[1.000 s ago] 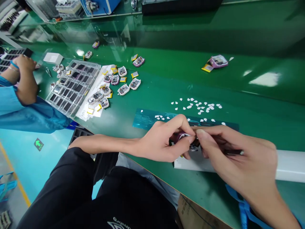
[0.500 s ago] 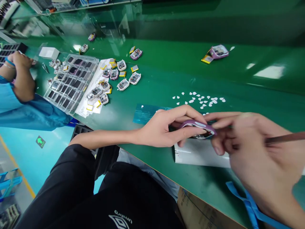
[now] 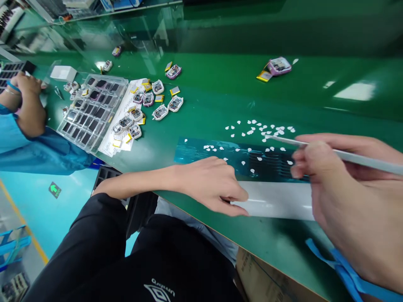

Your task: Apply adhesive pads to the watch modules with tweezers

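My right hand (image 3: 336, 176) holds a slim pair of metal tweezers (image 3: 346, 156) in a pinch. Their tip reaches the scattered small white round tabbed stickers (image 3: 264, 137) on the green bench. My left hand (image 3: 214, 184) rests lower on the bench, fingers curled, thumb and forefinger closed round the left end of a long white glossy strip (image 3: 277, 201). Above that strip lies a blue translucent film sheet (image 3: 201, 156) with several white stickers on it. The purple watch-like case does not show at my hands.
Opened watch-like cases (image 3: 160, 112) with yellow-edged batteries lie to the left, some on printed paper (image 3: 118, 126). Beyond is a clear compartment tray (image 3: 94, 109). Another person's hands (image 3: 27, 86) are at far left. One purple case (image 3: 279, 66) sits at back right.
The purple case has left my left hand, which has lowered and now closes on the white strip's end. My right hand has turned the tweezers so their tip points at the stickers.
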A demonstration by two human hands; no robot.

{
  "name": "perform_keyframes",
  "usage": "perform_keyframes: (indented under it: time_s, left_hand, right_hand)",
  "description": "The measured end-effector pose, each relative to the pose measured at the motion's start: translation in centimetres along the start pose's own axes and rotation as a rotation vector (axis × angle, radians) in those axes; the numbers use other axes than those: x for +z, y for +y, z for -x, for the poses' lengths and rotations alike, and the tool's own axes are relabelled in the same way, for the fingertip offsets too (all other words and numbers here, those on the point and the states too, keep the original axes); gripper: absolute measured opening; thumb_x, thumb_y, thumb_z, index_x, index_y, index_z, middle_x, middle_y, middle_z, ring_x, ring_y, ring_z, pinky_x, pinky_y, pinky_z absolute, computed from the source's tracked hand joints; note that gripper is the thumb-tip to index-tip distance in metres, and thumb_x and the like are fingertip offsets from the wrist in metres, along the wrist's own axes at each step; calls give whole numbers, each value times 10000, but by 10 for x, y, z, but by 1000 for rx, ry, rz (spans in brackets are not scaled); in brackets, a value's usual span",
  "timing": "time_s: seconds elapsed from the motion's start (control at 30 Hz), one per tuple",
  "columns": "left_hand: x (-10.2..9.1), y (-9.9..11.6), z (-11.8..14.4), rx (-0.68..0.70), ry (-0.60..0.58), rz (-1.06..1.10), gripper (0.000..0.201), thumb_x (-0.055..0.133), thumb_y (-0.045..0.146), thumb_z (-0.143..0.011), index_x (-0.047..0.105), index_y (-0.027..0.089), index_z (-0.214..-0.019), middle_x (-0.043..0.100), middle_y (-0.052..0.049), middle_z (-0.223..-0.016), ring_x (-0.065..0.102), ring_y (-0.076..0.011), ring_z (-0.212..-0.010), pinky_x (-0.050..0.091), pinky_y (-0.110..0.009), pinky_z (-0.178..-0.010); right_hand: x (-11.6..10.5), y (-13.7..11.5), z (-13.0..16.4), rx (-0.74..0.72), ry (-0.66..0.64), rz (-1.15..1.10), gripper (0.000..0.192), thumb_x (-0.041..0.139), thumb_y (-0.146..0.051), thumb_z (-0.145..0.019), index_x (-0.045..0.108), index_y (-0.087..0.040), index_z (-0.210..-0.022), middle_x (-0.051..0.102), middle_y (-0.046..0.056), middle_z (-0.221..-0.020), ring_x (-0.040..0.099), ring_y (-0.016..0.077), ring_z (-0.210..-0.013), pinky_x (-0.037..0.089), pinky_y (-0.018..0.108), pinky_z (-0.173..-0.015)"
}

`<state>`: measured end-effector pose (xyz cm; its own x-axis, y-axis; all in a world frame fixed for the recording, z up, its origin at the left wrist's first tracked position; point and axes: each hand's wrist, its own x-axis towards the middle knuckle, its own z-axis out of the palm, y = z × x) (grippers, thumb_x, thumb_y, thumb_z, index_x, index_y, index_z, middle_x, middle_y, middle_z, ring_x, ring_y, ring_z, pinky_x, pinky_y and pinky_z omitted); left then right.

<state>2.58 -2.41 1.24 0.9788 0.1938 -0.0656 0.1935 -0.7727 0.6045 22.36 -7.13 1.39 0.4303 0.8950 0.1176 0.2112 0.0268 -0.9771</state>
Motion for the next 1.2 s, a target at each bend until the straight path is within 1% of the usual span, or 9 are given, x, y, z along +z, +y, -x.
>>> perform_keyframes:
  time_s: [0.07,0.13,0.23,0.3,0.37,0.53,0.63,0.87,1.2]
  left_hand:
    - [3,-4,-3,-36,-54,-188,380,536,538,-1033,694,210,-926,583,15,-605,378,-162,-510,143,-369,-493]
    - [2,-6,-6,-56,-105,-300,390,610,544,-1004,701,203,-1169,629,10,-647,410,-175,-512,133,-369,-487]
    - [0,-7,-7,-84,-144,-363,406,601,559,-1011,706,223,-1213,687,-10,-712,482,-178,-540,135,-364,-490]
    - [-2,-7,-7,-106,-146,-379,412,575,583,-1020,723,232,-1176,708,-20,-735,522,-175,-560,131,-360,-498]
    - [-4,-8,-6,-121,-136,-382,417,588,598,-1010,737,239,-1163,717,-24,-739,547,-172,-571,126,-356,-507]
    - [-7,-12,-5,-134,-129,-321,410,681,607,-954,758,285,-1195,755,-16,-791,594,-171,-615,135,-352,-512]
    - [-8,-13,-5,-132,-133,-300,376,651,589,-980,761,285,-1173,760,-10,-788,608,-174,-636,140,-357,-510]
    - [-6,-12,-6,-136,-109,-281,347,647,577,-985,767,273,-1100,754,-1,-771,614,-180,-633,142,-361,-499]
    - [-6,-13,-6,-178,-80,-232,342,684,576,-963,796,275,-1079,777,-11,-806,635,-178,-661,144,-355,-511]
  right_hand:
    - [3,-6,-2,59,67,-113,280,931,-473,-647,751,-301,-778,673,0,-790,556,139,-623,420,351,-546]
    - [1,-9,-7,171,82,-205,295,922,-466,-623,715,-296,-745,661,11,-841,582,151,-672,430,342,-541]
    - [-7,-7,-14,278,64,-222,245,860,-434,-646,692,-280,-736,681,49,-945,661,199,-789,503,351,-559]
    - [-14,-3,-18,296,23,-170,200,823,-398,-626,684,-264,-677,684,62,-895,688,220,-775,543,365,-561]
    - [-22,2,-22,321,-123,-30,221,816,-432,-612,692,-250,-612,685,70,-817,696,223,-698,574,372,-552]
    - [-29,14,-25,413,-763,346,469,690,-708,-663,717,-250,-569,746,114,-783,716,236,-643,628,372,-576]
    - [-22,17,-22,470,-945,355,538,670,-776,-650,746,-243,-658,760,114,-764,741,259,-668,648,388,-612]
    - [-16,22,-13,590,-1067,337,724,614,-931,-654,746,-227,-758,789,143,-848,788,304,-841,681,436,-791]
    - [-12,18,-8,650,-1167,271,772,628,-984,-617,764,-245,-792,796,120,-858,788,300,-840,682,447,-813]
